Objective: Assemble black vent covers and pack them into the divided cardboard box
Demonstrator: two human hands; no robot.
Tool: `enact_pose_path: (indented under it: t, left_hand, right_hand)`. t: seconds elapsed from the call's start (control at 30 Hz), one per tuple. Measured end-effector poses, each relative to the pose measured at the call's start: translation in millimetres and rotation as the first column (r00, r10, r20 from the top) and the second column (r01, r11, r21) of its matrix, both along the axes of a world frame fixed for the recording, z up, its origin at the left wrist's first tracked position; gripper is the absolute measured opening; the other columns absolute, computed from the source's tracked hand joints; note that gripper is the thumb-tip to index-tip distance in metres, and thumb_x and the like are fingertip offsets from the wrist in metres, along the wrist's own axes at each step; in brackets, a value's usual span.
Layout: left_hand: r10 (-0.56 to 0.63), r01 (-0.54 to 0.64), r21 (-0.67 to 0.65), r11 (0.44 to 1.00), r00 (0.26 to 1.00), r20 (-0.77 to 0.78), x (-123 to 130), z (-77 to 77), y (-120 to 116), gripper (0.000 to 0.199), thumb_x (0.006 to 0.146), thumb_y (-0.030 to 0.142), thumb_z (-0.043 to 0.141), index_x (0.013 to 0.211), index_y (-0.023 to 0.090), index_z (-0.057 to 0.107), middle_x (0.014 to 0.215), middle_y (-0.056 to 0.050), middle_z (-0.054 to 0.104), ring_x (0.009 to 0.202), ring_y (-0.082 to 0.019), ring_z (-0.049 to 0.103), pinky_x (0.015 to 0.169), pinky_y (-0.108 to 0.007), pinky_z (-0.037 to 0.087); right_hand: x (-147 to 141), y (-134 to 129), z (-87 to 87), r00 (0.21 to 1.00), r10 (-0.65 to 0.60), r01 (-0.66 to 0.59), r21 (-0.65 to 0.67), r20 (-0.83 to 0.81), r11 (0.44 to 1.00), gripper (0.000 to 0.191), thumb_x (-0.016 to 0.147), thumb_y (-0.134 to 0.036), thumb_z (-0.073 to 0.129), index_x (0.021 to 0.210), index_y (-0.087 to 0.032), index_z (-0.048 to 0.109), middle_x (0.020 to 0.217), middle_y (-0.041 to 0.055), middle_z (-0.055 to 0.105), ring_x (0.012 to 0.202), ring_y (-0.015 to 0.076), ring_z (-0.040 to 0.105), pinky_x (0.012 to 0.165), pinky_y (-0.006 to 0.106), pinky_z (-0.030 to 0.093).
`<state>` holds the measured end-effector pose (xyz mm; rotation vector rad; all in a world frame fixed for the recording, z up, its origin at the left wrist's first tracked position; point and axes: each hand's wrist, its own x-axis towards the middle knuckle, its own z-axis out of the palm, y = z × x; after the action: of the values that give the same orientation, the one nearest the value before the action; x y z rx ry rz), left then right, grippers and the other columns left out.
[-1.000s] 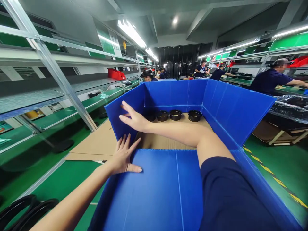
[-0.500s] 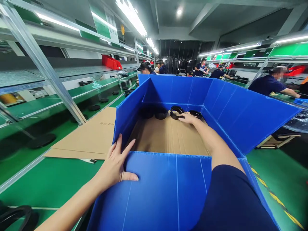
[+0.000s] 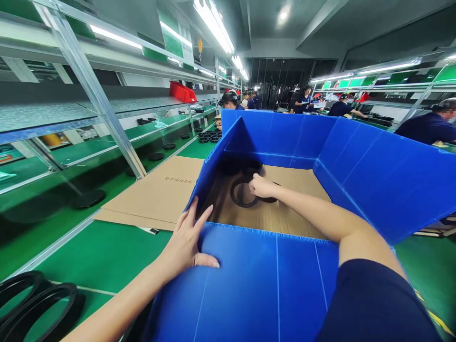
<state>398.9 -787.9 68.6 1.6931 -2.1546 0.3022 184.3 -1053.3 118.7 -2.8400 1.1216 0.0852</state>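
Observation:
A blue box [image 3: 242,280] with raised flaps stands in front of me, brown cardboard [image 3: 285,216] on its bottom. My left hand [image 3: 190,237] rests with spread fingers on the box's near left corner. Inside the box my right hand [image 3: 261,186] has its fingers closed on a black ring [image 3: 233,194], which looks tilted and slightly blurred. Another black ring [image 3: 272,197] lies partly behind that hand. More dark rings are in the shaded far left corner, hard to make out.
Flat cardboard [image 3: 153,194] lies left of the box on the green bench [image 3: 107,256]. Large black rings [image 3: 53,308] are at the lower left. A metal shelf post [image 3: 96,95] rises at the left, with a red bin [image 3: 182,91] beyond. Several people sit or stand farther back.
My right hand has moved left and nearer inside the box, and the rings that stood along the far wall have shifted with it. The view has turned slightly left. My left hand stays at the corner.

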Motion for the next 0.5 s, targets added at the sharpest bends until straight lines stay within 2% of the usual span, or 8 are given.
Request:
enact_pose_path:
  t: [0.13,0.23,0.33,0.43,0.5]
  left_hand:
    - [0.014,-0.015,0.033,0.999,1.0,0.003,-0.3,0.6,3.4,0.141,0.057,0.098,0.061,0.165,0.017,0.016,0.166,-0.032,-0.003,0.151,-0.055,0.016,0.115,-0.068,0.032]
    - [0.015,-0.016,0.045,0.999,1.0,0.016,0.4,-3.1,3.9,0.14,0.058,0.097,0.061,0.164,0.018,0.018,0.167,-0.03,0.001,0.15,-0.055,0.019,0.115,-0.066,0.034]
    - [0.012,-0.012,0.001,1.0,1.0,0.015,2.9,-12.0,0.3,0.146,0.054,0.099,0.06,0.165,0.017,0.013,0.167,-0.03,0.003,0.149,-0.055,0.022,0.115,-0.066,0.032]
    - [0.014,-0.014,-0.022,1.0,1.0,0.003,5.3,-21.0,-3.4,0.15,0.05,0.101,0.059,0.165,0.018,0.012,0.167,-0.03,0.003,0.148,-0.057,0.022,0.115,-0.068,0.031]
    - [0.02,-0.02,0.001,1.0,1.0,0.0,5.8,-23.4,-4.1,0.147,0.05,0.101,0.06,0.165,0.02,0.016,0.168,-0.029,0.005,0.148,-0.057,0.021,0.115,-0.069,0.031]
  right_hand:
    - [69.1,-13.4,8.2,0.999,0.035,-0.035,-0.008,-0.001,0.999,0.027,0.091,-0.012,0.058,0.114,-0.017,0.071,0.117,0.0146,0.068,0.113,0.0283,0.064,0.088,0.033,0.052]
    - [100.6,-28.5,11.1,0.999,0.033,-0.033,-0.006,-0.008,0.999,0.033,0.088,-0.014,0.064,0.12,-0.017,0.069,0.118,0.0146,0.069,0.118,0.0304,0.064,0.089,0.033,0.053]
    - [112.4,-40.1,8.3,0.999,-0.034,0.034,-0.018,0.005,0.999,0.045,0.087,-0.023,0.068,0.132,-0.015,0.063,0.13,0.0179,0.064,0.117,0.0316,0.066,0.091,0.035,0.055]
    - [113.9,-49.5,4.1,0.984,-0.169,0.172,-0.067,0.049,0.983,0.08,0.09,-0.042,0.07,0.156,-0.013,0.035,0.153,0.0285,0.041,0.125,0.038,0.062,0.096,0.043,0.054]
    - [112.2,-56.4,2.9,0.97,-0.237,0.241,-0.074,0.058,0.968,0.095,0.089,-0.054,0.07,0.162,-0.014,0.023,0.158,0.033,0.03,0.128,0.0411,0.059,0.099,0.046,0.053]
